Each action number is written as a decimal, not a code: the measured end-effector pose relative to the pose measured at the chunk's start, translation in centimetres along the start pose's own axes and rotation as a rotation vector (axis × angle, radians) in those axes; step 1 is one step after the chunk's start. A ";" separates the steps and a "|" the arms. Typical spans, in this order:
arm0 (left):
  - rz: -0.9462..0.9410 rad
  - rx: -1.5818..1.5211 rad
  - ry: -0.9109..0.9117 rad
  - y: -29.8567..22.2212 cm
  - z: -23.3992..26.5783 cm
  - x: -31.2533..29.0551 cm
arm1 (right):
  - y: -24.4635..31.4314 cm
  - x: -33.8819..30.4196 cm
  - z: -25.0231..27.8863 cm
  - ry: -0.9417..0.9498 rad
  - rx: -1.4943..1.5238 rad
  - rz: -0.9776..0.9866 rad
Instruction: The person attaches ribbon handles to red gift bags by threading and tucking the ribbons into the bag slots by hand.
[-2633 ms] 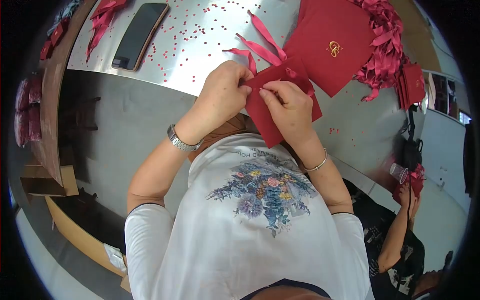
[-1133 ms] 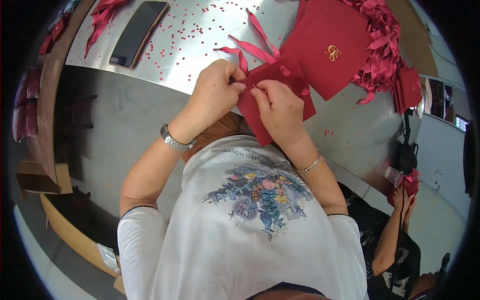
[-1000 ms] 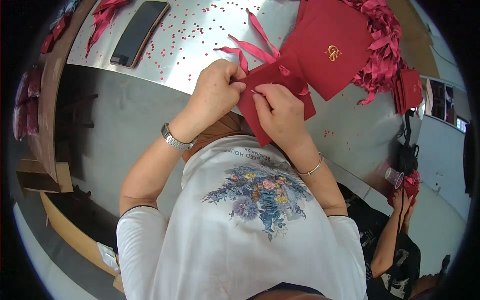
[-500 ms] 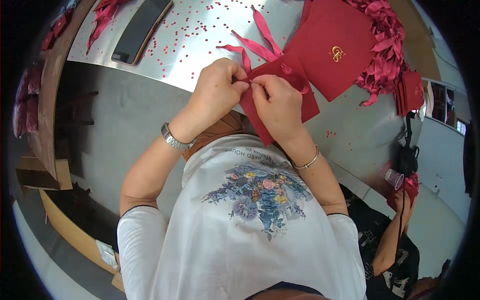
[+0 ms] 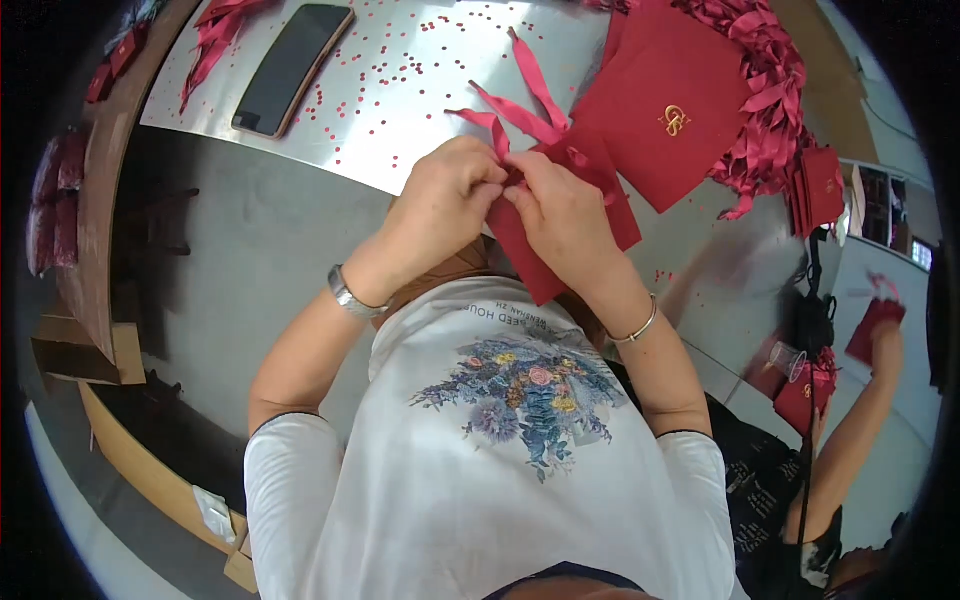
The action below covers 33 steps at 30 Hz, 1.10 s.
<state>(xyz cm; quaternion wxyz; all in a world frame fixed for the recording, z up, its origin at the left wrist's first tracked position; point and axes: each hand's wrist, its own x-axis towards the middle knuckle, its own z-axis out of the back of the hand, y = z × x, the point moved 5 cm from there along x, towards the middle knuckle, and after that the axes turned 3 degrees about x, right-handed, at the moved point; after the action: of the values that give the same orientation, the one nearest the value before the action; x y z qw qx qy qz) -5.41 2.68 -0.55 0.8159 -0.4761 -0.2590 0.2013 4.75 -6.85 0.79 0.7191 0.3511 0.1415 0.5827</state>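
A small dark-red paper bag [image 5: 527, 262] lies tilted over the near edge of the table, under both hands. Shiny red ribbon [image 5: 532, 75] runs from its upper part, with loose pointed ends spread out beyond it. My left hand [image 5: 445, 195] is closed in a pinch on the ribbon at the bag's upper left edge. My right hand [image 5: 565, 210] lies across the bag, its thumb and forefinger pinched close to the left fingertips. The exact spot between the fingertips is hidden by the fingers.
Several red bags with a gold emblem [image 5: 670, 120] are stacked at the right, beside a heap of red ribbon [image 5: 770, 90]. A phone [image 5: 292, 70] and scattered red paper dots lie on the metal table [image 5: 390, 30]. At the right, a co-worker's arm [image 5: 850, 440] reaches out.
My fingertips have come closer together, the right forefinger now over the ribbon. The co-worker's arm has stretched outward with a red item. The whole view has shifted slightly.
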 end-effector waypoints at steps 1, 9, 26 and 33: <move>0.088 -0.003 0.078 0.7 0.1 0.3 | 0.0 -0.1 0.0 0.011 0.019 0.016; -0.090 0.186 0.439 -0.7 -0.1 3.2 | -0.6 -1.1 -0.3 -0.089 0.088 -0.029; -0.324 0.522 0.563 -1.4 -0.5 2.9 | 0.5 -4.8 3.0 -0.243 -0.170 -0.088; -0.327 0.541 0.530 -1.4 -0.5 2.7 | -1.3 -5.3 1.4 -0.282 -0.183 -0.009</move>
<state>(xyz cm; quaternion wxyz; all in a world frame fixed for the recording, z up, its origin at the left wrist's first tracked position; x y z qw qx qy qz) -2.85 3.28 1.16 0.9713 -0.2325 -0.0500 0.0004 5.11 -12.39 -0.17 0.7633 0.3619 -0.0131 0.5350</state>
